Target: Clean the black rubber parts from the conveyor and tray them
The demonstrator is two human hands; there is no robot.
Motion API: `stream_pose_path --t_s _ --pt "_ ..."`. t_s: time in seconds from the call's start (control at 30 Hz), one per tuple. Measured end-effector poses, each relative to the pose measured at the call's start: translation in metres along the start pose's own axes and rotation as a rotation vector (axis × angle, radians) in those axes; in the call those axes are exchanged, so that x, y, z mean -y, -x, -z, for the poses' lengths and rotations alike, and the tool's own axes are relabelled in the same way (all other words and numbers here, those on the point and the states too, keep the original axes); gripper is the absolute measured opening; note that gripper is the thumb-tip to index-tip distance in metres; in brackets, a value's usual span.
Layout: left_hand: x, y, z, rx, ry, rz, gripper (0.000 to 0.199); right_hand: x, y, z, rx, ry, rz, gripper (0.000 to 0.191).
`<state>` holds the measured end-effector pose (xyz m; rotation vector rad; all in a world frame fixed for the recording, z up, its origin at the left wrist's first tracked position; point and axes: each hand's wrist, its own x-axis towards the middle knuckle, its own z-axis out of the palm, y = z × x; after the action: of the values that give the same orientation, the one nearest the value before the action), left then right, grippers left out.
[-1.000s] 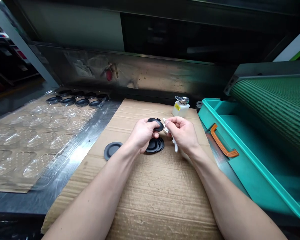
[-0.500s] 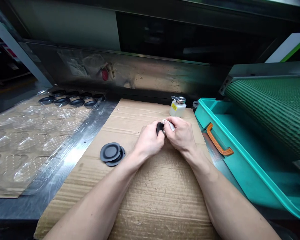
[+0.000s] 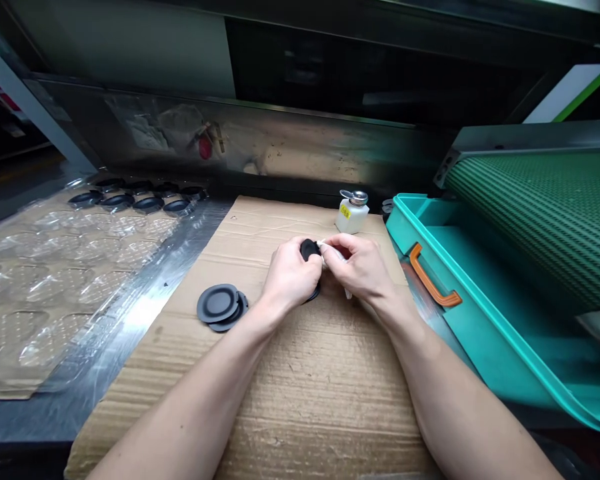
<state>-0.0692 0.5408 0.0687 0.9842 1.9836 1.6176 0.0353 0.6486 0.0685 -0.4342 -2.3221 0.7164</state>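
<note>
My left hand [image 3: 293, 275] is closed on a black round part [image 3: 309, 249], whose dark edge also shows below the fingers. Beside it, my right hand [image 3: 356, 265] pinches a white cloth [image 3: 336, 253] against the part's right edge. Both hands are above the cardboard sheet [image 3: 310, 387]. Two black discs [image 3: 219, 304] lie overlapping on the cardboard to the left of my left forearm. Behind my right hand stands a white bottle [image 3: 351, 215] with a metal top and a yellow label.
Clear plastic trays [image 3: 95, 247] at the left hold several black parts [image 3: 117, 201] in their back rows. A teal bin [image 3: 505, 333] with an orange handle stands at the right, below a green conveyor belt [image 3: 545, 200]. A metal wall [image 3: 300, 153] rises behind.
The black part has turned in my left hand and shows more of its face. More of the white cloth hangs below my right hand. The whole view has shifted slightly.
</note>
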Motion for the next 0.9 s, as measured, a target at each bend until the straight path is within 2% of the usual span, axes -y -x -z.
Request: stream_pose_path --t_s 0.2,0.3,0.47,0.73,0.9 --pt "-0.001 0.004 0.001 0.038 -0.250 -0.191 0.021 -0.004 -0.001 0.001 0.029 0.163 0.110 0.020" --pt "-0.004 0.006 0.000 0.048 -0.333 -0.211 0.023 -0.004 -0.002 0.000 0.000 0.226 0.163 0.021" --pt "-0.009 0.009 0.000 0.032 -0.361 -0.263 0.027 0.001 -0.002 0.001 -0.064 0.248 0.171 0.020" --pt "-0.004 0.013 -0.004 0.005 -0.417 -0.312 0.032 0.006 -0.001 0.006 0.000 0.344 0.108 0.027" --pt "-0.003 0.012 -0.007 0.024 -0.429 -0.311 0.030 0.008 0.000 0.006 -0.021 0.338 0.123 0.029"
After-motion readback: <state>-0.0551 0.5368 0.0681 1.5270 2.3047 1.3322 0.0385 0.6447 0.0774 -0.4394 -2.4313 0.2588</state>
